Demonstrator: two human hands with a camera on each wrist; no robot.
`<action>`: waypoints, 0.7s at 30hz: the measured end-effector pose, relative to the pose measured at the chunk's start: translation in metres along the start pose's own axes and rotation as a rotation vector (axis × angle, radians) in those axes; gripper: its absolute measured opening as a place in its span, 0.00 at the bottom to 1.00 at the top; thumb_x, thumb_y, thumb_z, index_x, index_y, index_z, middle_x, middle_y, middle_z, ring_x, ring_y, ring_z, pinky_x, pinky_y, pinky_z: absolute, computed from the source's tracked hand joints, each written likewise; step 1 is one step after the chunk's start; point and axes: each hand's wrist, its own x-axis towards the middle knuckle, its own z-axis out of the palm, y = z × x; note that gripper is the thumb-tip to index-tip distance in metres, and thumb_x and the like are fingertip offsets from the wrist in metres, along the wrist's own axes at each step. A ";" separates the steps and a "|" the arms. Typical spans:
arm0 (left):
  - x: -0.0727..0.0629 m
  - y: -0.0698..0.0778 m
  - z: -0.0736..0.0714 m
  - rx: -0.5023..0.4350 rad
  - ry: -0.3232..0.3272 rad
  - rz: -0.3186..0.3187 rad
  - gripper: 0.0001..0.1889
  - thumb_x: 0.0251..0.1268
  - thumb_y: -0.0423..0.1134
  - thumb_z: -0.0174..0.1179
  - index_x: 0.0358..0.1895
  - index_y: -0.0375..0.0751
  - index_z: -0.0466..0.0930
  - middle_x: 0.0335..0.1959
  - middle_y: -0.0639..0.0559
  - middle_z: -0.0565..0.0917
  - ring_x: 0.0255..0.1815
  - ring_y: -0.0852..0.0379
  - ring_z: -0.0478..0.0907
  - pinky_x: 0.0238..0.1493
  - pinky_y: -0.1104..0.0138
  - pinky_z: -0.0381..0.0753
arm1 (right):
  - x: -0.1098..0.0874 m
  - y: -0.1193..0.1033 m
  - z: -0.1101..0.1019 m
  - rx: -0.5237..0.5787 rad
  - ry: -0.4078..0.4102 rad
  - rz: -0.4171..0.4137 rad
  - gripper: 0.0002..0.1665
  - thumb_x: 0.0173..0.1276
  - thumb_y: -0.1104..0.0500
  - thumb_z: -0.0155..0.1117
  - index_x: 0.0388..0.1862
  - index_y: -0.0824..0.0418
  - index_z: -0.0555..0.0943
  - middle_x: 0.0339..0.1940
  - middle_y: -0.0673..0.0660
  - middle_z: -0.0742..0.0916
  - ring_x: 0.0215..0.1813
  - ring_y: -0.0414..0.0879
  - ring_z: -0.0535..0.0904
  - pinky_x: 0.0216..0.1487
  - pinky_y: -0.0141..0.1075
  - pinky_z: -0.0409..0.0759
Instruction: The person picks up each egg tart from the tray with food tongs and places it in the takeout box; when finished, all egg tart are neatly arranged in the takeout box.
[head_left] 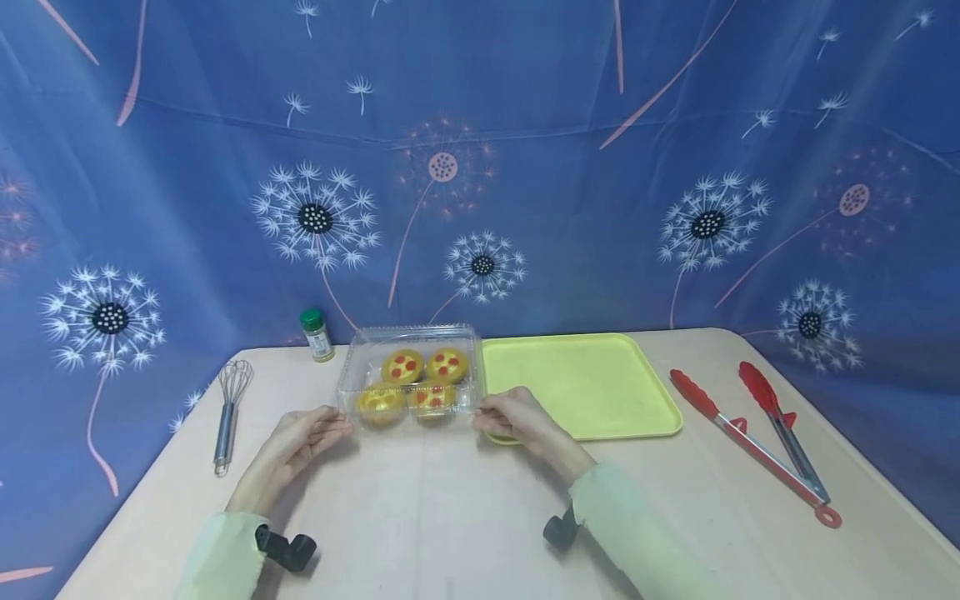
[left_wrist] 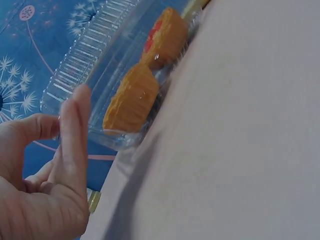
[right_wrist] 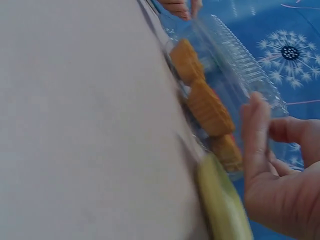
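Observation:
A clear plastic clamshell box [head_left: 416,335] stands at the middle back of the table, holding several yellow tarts [head_left: 402,367] with red spots on top. My left hand [head_left: 292,446] is at its front left corner; in the left wrist view, thumb and fingers pinch the edge of the ribbed clear lid [left_wrist: 75,65]. At the front right corner, my right hand [head_left: 525,421] pinches the lid's other side between thumb and fingers, overlapping the tray's near left corner in the head view. The right wrist view shows the tarts [right_wrist: 207,107] low in the box, beneath the tilted lid.
Right beside the box lies a yellow-green tray [head_left: 577,387]. Red-tipped tongs [head_left: 776,467] lie at the far right. On the left are a metal whisk [head_left: 227,417] and a green-capped spice jar [head_left: 317,336]. A blue dandelion-print cloth [head_left: 555,208] hangs behind the table.

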 end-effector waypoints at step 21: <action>-0.002 -0.001 0.001 0.119 0.070 -0.011 0.22 0.77 0.40 0.48 0.59 0.20 0.68 0.37 0.49 0.88 0.38 0.61 0.86 0.47 0.71 0.87 | -0.005 -0.003 0.000 -0.125 0.048 0.008 0.20 0.73 0.60 0.54 0.50 0.79 0.78 0.25 0.54 0.87 0.26 0.38 0.84 0.30 0.25 0.86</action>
